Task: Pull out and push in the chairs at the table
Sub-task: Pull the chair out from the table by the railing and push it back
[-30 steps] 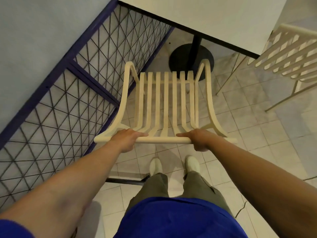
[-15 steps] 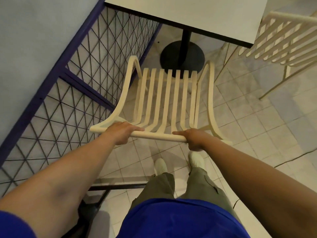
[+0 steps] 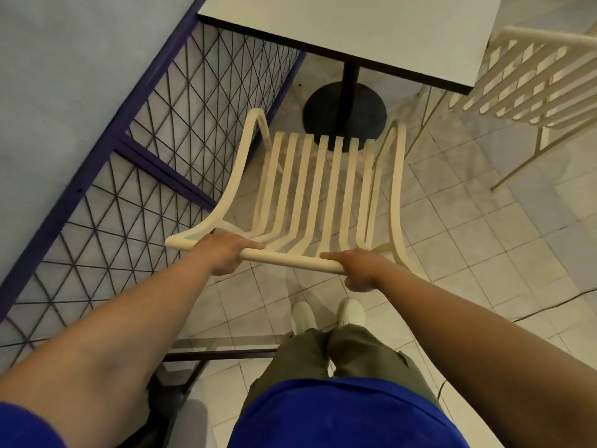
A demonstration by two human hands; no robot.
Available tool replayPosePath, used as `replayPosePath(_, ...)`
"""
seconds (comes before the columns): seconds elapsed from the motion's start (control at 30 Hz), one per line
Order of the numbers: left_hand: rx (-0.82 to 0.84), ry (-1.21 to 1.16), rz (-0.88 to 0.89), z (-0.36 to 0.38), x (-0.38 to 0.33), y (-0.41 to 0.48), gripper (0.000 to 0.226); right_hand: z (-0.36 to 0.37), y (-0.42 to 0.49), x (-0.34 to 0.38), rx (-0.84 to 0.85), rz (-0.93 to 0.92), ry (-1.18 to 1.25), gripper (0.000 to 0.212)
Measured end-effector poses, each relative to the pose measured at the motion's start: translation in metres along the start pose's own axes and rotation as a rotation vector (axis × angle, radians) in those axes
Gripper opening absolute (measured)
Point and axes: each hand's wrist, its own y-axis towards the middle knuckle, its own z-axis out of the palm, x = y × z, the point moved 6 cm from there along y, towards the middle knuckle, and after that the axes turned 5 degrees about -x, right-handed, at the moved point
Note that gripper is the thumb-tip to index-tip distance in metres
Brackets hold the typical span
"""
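Flanking gripped chair [image 3: 290, 260]: mesh fence [image 3: 155, 164] left, table [image 3: 355, 27] ahead, 2nd chair [image 3: 533, 34] right.

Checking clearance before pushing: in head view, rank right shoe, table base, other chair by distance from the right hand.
1. Right shoe, just below the right hand.
2. Table base, straight ahead.
3. Other chair, far right.

Two chairs [image 3: 318, 189] [image 3: 529, 76], one table [image 3: 371, 30], two hands [image 3: 223, 253] [image 3: 361, 270].
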Motion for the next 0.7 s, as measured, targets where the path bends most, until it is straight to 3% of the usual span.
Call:
replayPosePath(0.17, 0.04, -0.06, -0.028, 0.001, 0.0, 0.0, 0.064, 0.002, -0.002, -0.011, 0.019, -0.007, -0.009, 0.087)
replayPosePath(0.33, 0.056, -0.012, -0.033, 0.005, 0.0, 0.002, 0.085, 0.004, 0.0, -0.009, 0.033, 0.008, -0.028, 0.092)
replayPosePath(0.7, 0.122, 0.02, 0.081, -0.008, 0.029, 0.018, 0.087, 0.003, 0.017, 0.01, -0.02, 0.089, 0.026, 0.092)
